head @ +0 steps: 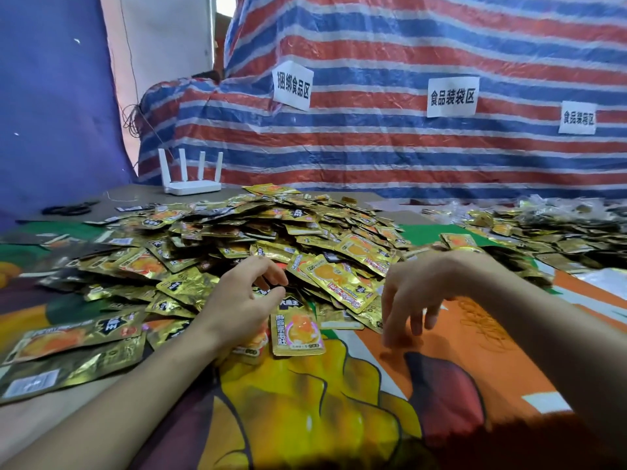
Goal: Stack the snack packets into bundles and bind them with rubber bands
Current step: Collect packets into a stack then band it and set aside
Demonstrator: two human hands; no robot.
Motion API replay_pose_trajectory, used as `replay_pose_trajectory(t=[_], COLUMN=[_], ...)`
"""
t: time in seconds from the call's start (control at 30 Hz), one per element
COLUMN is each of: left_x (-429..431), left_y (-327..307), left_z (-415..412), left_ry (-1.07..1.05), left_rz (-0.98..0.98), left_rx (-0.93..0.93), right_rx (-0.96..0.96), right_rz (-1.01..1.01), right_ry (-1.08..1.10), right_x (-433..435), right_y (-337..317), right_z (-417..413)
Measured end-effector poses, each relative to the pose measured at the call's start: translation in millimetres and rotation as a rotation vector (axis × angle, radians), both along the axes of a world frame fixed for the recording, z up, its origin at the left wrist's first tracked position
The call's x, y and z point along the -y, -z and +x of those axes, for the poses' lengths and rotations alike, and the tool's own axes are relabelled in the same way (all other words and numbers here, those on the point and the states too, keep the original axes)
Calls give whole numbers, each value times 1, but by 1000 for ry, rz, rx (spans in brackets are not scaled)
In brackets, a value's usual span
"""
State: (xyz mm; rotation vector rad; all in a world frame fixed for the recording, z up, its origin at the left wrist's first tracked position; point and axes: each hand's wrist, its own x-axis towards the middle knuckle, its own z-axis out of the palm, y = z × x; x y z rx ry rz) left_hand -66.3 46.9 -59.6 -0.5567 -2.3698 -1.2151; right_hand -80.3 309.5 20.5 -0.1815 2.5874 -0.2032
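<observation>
Gold foil packets point(258, 232), orange pic on front, heaped loose in the middle. L hand point(244, 300) curls over heap's near edge, thumb close to fingers; can't tell if pinching a packet. R hand point(417, 290) hovers right of heap, fingers drooping, holding nothing. Printed cloth point(305, 401) underneath; striped tarp point(373, 147) w/ paper labels point(292, 84) behind. Rubber bands point(481, 320) just right of R hand; router point(191, 184) far left; 2nd heap point(559, 228) far right.

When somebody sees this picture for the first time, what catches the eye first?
A big pile of gold packets fills the middle. Behind it hangs a red, white and blue striped tarp with paper signs. In front, the left hand and right hand are at its near edge.
</observation>
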Motion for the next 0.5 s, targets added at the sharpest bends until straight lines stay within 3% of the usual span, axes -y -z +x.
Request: replay_pose_trajectory(t=[0.27, 0.33, 0.43, 0.5], left_x=[5, 8, 13, 18], left_y=[1, -1, -6, -8], left_z=[-2, -4, -9, -17], left_ry=[-21, -75, -228, -331], left_rz=[-47, -77, -280, -480], left_rx=[-18, -19, 28, 74], right_rx=[-72, -175, -408, -458], right_rz=[108, 133, 341, 544], right_ry=[116, 205, 282, 255], right_x=[3, -7, -23, -28], right_y=[8, 5, -1, -2], right_z=[1, -2, -5, -6])
